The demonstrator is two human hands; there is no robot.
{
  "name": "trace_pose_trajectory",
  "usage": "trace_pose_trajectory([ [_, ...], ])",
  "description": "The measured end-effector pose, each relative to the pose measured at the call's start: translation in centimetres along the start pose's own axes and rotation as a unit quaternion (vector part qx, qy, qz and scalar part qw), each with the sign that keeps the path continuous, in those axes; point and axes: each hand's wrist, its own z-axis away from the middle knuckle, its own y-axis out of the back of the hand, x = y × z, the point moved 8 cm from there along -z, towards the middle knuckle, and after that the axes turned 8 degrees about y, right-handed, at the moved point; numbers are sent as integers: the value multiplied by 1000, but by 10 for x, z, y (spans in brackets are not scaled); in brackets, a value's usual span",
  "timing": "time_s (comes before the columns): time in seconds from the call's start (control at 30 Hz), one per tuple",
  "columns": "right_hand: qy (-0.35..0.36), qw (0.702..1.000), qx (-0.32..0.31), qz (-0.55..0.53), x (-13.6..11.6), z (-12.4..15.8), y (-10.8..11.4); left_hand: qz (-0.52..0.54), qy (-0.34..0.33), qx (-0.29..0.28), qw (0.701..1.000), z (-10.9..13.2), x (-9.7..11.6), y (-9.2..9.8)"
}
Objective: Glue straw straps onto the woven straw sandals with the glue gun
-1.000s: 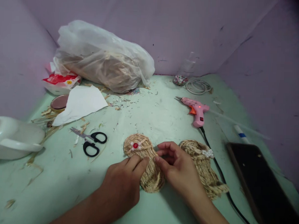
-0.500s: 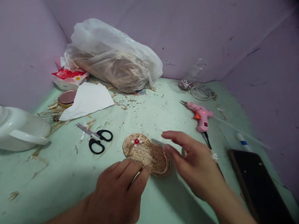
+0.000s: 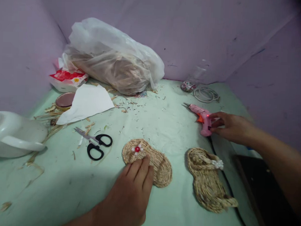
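A coiled straw slipper sole (image 3: 160, 172) lies flat, with a small flower of white beads and a red bead (image 3: 137, 149) on its upper left part. My left hand (image 3: 135, 185) rests on its lower edge, fingers stretched and lying over the straw. At the right, my right hand (image 3: 221, 125) has its fingers and thumb around the handle of a pink glue gun (image 3: 200, 114), whose red light is on. The gun lies on the table, nozzle to the left. Between the sole and my right forearm is a braided straw slipper (image 3: 207, 184) with a strap and a white bead cluster.
Black-handled scissors (image 3: 95, 145) lie open left of the sole. Further left are a white jug (image 3: 18, 134), white paper (image 3: 88, 104) and straw scraps. A plastic bag (image 3: 117, 59) fills the back. A bead container (image 3: 188, 86), a coiled cable (image 3: 205, 94) and a dark phone-like slab (image 3: 266, 189) are right.
My right hand has moved from beside the sole up and right to the glue gun, uncovering the braided slipper. My left fingers have straightened onto the sole.
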Motion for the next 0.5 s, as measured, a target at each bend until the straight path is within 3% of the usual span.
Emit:
trace_pose_trajectory([
  [0.07, -7, 1000, -14, 7, 10, 1, 0, -2, 4, 4, 1000, 0, -1, 0],
  [0.2, -17, 995, 30, 90, 30, 1, 18, -4, 3, 20, 1000, -1, -2, 1],
  [0.3, 27, 986, -23, 166, 35, -8, 12, -15, 7, 31, 999, -1, -2, 3],
  [0.37, 41, 985, -62, 155, 36, -15, 4, -18, 11, 35, 999, -2, -2, 4],
  [0.5, 27, 990, -45, 132, 31, -20, 5, -28, 7, 60, 998, -4, 1, 9],
])
